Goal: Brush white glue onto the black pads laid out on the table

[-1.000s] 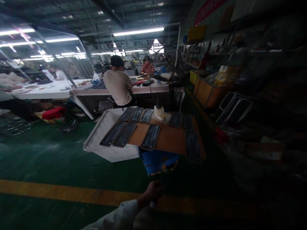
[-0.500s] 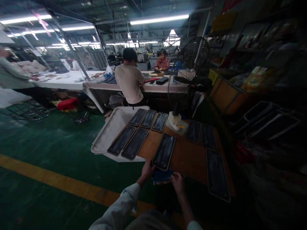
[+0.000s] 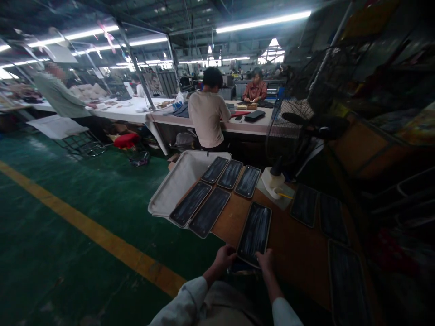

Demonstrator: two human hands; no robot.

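Note:
A brown table (image 3: 295,253) carries several dark flat rectangular panels with pale rims. My left hand (image 3: 223,258) grips the near left corner of the closest panel (image 3: 254,232), fingers curled on its edge. My right hand (image 3: 266,261) holds the same panel's near right corner. Two panels (image 3: 200,210) lie side by side to the left, partly over a white tray (image 3: 176,183). Three more panels (image 3: 231,174) lie in a row behind them. A white glue bottle (image 3: 273,180) with a dark nozzle stands at mid table.
More panels (image 3: 346,280) lie on the right of the table. A standing fan (image 3: 299,122) is behind it. A person in a beige shirt (image 3: 208,115) sits at a long workbench (image 3: 142,113), with others nearby. A yellow line (image 3: 91,231) crosses the green floor.
The view has moved closer to the table and swung left. Both my hands have come up from below the edge and closed on the near end of the closest panel.

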